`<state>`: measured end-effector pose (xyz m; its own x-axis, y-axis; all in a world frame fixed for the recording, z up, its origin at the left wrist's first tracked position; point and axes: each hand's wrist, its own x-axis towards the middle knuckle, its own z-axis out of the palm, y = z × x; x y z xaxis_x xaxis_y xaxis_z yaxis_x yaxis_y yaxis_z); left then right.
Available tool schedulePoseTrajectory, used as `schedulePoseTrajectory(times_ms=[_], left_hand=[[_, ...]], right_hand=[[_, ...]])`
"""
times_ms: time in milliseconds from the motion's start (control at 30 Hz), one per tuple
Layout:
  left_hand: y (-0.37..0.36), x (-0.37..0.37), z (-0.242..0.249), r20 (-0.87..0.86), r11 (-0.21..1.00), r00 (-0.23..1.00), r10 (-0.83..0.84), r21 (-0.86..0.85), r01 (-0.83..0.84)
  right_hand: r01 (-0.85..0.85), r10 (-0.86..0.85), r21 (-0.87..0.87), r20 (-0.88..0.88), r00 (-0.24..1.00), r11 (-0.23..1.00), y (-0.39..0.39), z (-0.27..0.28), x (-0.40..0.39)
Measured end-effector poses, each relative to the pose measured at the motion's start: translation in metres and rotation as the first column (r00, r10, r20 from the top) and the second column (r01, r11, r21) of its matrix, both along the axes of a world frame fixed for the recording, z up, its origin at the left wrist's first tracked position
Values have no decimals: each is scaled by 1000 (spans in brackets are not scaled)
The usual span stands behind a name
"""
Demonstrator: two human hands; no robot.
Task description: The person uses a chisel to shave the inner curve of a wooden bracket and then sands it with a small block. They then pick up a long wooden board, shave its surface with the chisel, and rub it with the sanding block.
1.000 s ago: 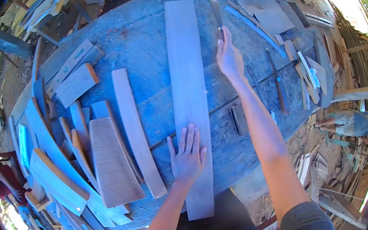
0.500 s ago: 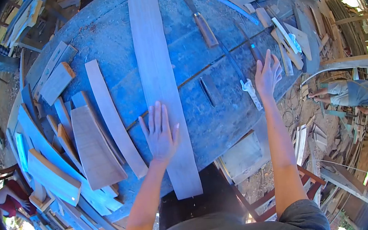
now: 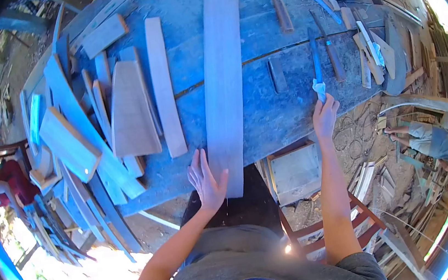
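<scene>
My left hand [image 3: 207,183] is open, its fingers stretched beside and partly over the left edge of a long pale board [image 3: 224,79], near the board's close end. The board lies lengthwise across the blue-stained table [image 3: 193,116]. My right hand [image 3: 325,118] closes its fingertips on the white-wrapped end of a long thin tool [image 3: 316,66] at the table's right. A wooden-handled tool [image 3: 335,61] lies just right of it. Left of the wrapped tool sits a small dark block [image 3: 277,74], and farther back a wooden-handled chisel-like tool [image 3: 281,13].
A narrow curved board [image 3: 165,86], a wide tapered board [image 3: 132,109] and several other pieces cover the table's left. Scraps [image 3: 372,56] lie at its right. A person in red [image 3: 13,183] is at far left, another person [image 3: 439,140] at far right. A chair [image 3: 360,218] stands below right.
My right hand has taken hold of the wrapped tool, whose angle has changed. My left hand has moved off the board's face toward its near left edge. The whole view has shifted.
</scene>
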<state>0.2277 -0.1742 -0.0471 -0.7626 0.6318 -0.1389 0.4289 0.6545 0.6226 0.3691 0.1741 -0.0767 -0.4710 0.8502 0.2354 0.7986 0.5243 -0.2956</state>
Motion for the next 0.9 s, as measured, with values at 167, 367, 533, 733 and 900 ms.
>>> schedulePoseTrajectory(times_ms=[167,367,533,733,900], left_hand=[[-45,12,-1,335,940,902,274,106,-325],[-75,29,-4,819,662,58,571,-418,-622],[-67,50,-22,950,675,-231,211,-313,-668],[-36,44,58,997,373,-74,-5,-67,-925],[-12,5,112,921,29,180,-347,202,-979]], right_hand=[[10,-221,-455,-414,883,890,-99,29,21],[-186,-125,-635,-411,903,749,-212,38,16],[-305,23,-687,-387,922,659,-220,38,8],[-397,155,-713,-382,911,578,-192,105,2],[-528,505,-598,-226,833,603,-193,140,-24]])
